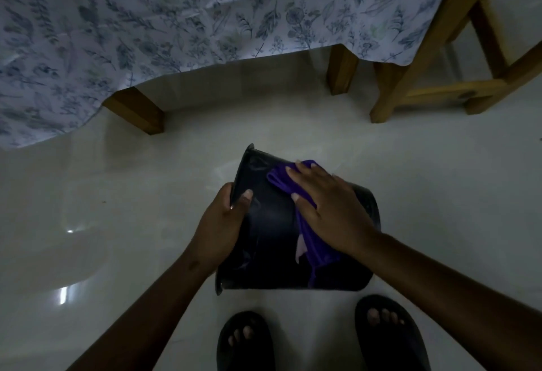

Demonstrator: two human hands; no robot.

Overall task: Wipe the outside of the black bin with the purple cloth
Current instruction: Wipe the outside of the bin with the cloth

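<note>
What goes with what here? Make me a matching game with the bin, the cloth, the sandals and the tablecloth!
Things:
1. bin
2. cloth
3. sandals
4. tablecloth

Clues:
A. blue leafy pattern
B. gripped at its rim by the left hand
C. pressed flat under the right hand
D. worn on the feet

Pairs: 1-B, 2-C, 3-D, 4-A

Fingers of the left hand (218, 224) behind the black bin (269, 238) (thumb (245, 197) alone in view); 2 sandals (246, 341) partly off-frame.
</note>
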